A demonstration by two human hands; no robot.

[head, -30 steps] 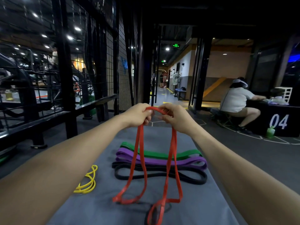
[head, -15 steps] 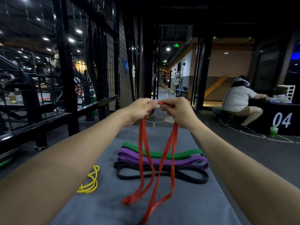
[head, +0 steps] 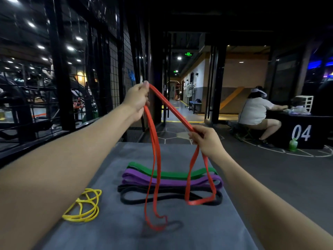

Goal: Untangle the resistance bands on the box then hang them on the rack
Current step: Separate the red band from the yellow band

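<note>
Holding the red band (head: 155, 159) up over the box (head: 180, 235), left hand (head: 137, 100) and right hand (head: 207, 139) both gripping it; the green, purple, black and yellow bands (head: 82, 206) aren't hung yet, I'd say.

Left wall: black wire-mesh partition (head: 115, 56) with dark uprights fills the left of the frame.
Ceiling lights: round spots (head: 70, 48) glow at upper left.
Corridor: a green sign (head: 188, 54) hangs at centre top.
Floor: dark, with pale lines (head: 306, 154) at right.
Right edge: a seated person (head: 255, 110) at a black box marked 04 (head: 301, 132); beside it a green bottle (head: 293, 144), possibly.
</note>
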